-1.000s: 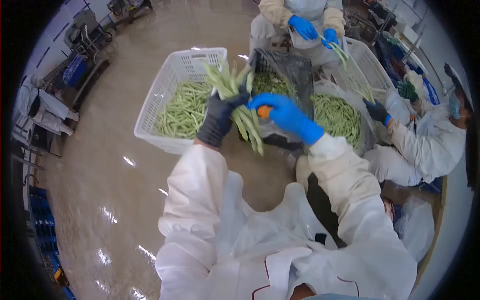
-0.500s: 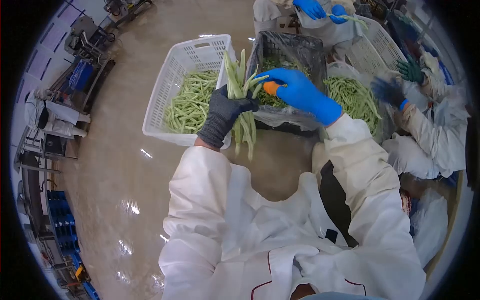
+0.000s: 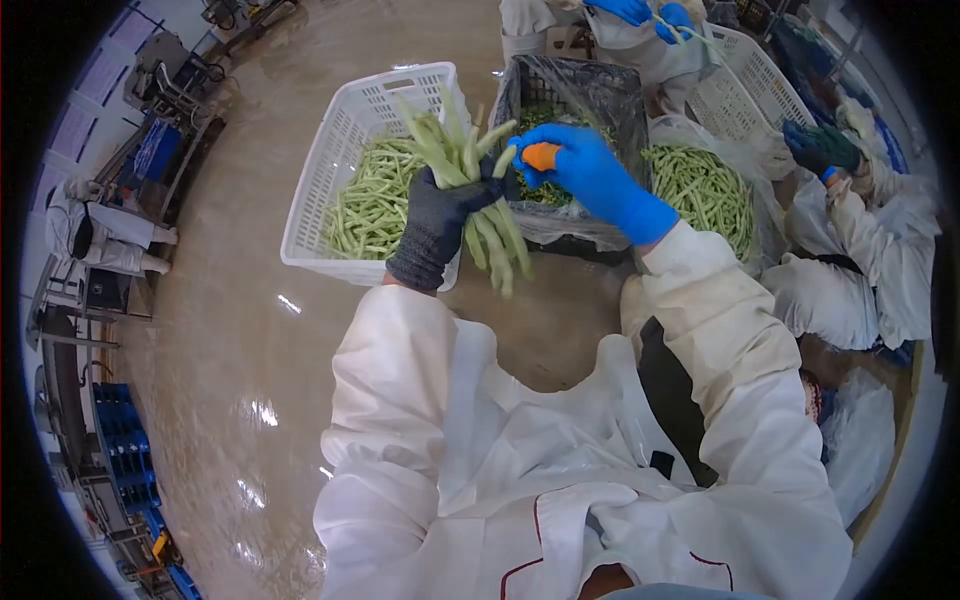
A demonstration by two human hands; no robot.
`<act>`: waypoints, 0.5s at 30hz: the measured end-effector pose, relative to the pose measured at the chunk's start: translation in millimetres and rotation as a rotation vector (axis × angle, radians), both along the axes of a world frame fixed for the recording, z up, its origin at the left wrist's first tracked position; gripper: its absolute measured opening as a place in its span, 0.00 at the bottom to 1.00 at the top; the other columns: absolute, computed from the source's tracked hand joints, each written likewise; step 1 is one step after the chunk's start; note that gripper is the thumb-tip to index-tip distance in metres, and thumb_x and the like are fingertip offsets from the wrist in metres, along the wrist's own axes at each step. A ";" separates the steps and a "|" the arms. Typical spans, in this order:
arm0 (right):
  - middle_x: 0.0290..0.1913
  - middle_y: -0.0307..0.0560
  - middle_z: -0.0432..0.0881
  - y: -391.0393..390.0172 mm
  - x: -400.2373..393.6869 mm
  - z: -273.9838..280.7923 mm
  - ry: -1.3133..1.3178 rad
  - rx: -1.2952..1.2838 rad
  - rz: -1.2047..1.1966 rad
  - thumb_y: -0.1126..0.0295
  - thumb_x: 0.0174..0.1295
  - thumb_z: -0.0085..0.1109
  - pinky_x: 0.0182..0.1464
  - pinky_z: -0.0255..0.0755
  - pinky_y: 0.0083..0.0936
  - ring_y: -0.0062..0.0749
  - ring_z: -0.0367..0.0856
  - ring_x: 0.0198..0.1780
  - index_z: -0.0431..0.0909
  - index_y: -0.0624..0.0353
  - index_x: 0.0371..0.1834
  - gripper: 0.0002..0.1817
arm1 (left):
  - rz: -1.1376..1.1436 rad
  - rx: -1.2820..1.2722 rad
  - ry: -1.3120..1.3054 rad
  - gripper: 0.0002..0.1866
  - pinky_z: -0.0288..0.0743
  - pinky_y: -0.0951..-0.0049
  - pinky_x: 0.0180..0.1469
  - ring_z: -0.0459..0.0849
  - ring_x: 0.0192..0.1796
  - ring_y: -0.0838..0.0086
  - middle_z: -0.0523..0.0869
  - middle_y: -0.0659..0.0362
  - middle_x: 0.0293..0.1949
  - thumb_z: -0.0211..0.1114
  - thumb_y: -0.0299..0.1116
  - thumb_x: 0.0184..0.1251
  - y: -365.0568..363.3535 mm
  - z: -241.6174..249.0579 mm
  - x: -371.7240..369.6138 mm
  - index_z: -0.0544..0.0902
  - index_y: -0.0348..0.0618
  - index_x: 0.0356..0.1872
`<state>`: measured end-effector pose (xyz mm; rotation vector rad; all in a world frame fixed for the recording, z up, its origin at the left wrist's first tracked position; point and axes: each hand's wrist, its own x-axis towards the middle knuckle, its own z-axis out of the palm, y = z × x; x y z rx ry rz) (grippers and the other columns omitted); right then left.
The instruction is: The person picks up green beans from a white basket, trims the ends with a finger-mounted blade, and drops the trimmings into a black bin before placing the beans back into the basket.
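My left hand, in a dark grey knit glove, is wrapped round a bunch of long green beans. Their ends fan out above the fist, and others hang below it. My right hand wears a blue glove and has its fingers curled in a pinch at the end of one bean on the bunch's right side. An orange piece shows at its thumb. Both hands are over the gap between a white crate with many beans inside and a black plastic-lined crate holding green scraps.
To the right, a clear bag holds more green beans. A blue-gloved co-worker handles a bean at the back, beside another white crate. A second co-worker's dark-gloved hand is at right. Machinery lines the left wall.
The bunch in my left hand has tilted left and spread out. My right fingers have curled in near a bean end. The right-hand co-worker's dark-gloved hand has moved up and right.
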<state>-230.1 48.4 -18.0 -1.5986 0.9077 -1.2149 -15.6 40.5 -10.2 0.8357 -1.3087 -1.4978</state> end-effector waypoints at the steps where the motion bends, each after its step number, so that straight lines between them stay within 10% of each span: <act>1: 0.45 0.53 0.85 -4.3 -1.2 -5.6 -0.088 0.079 0.023 0.73 0.57 0.55 0.43 0.78 0.36 0.32 0.83 0.40 0.81 0.64 0.48 0.16 | 0.028 -0.018 0.054 0.18 0.81 0.65 0.49 0.87 0.42 0.63 0.86 0.50 0.38 0.68 0.18 0.51 -4.4 -0.9 0.9 0.78 0.29 0.45; 5: 0.49 0.55 0.84 -30.2 -37.3 -16.6 0.366 0.234 -0.333 0.74 0.54 0.56 0.47 0.78 0.37 0.33 0.83 0.42 0.80 0.62 0.54 0.21 | 0.154 -0.027 0.235 0.15 0.79 0.61 0.55 0.86 0.48 0.59 0.85 0.48 0.45 0.62 0.20 0.59 -26.5 6.5 19.9 0.78 0.28 0.48; 8: 0.51 0.54 0.84 -33.8 -55.3 -37.3 1.083 -0.472 -0.735 0.72 0.54 0.56 0.51 0.76 0.33 0.32 0.83 0.43 0.80 0.61 0.55 0.22 | 0.177 0.089 0.417 0.17 0.73 0.60 0.63 0.79 0.60 0.59 0.81 0.48 0.55 0.59 0.24 0.64 -38.7 5.5 40.8 0.77 0.30 0.54; 15: 0.50 0.48 0.85 -12.6 -5.9 -27.5 0.263 0.077 0.107 0.76 0.55 0.54 0.55 0.73 0.25 0.26 0.82 0.47 0.83 0.60 0.52 0.20 | 0.182 0.120 0.523 0.20 0.71 0.60 0.65 0.78 0.61 0.60 0.81 0.49 0.55 0.59 0.27 0.65 -38.5 4.2 46.0 0.75 0.30 0.57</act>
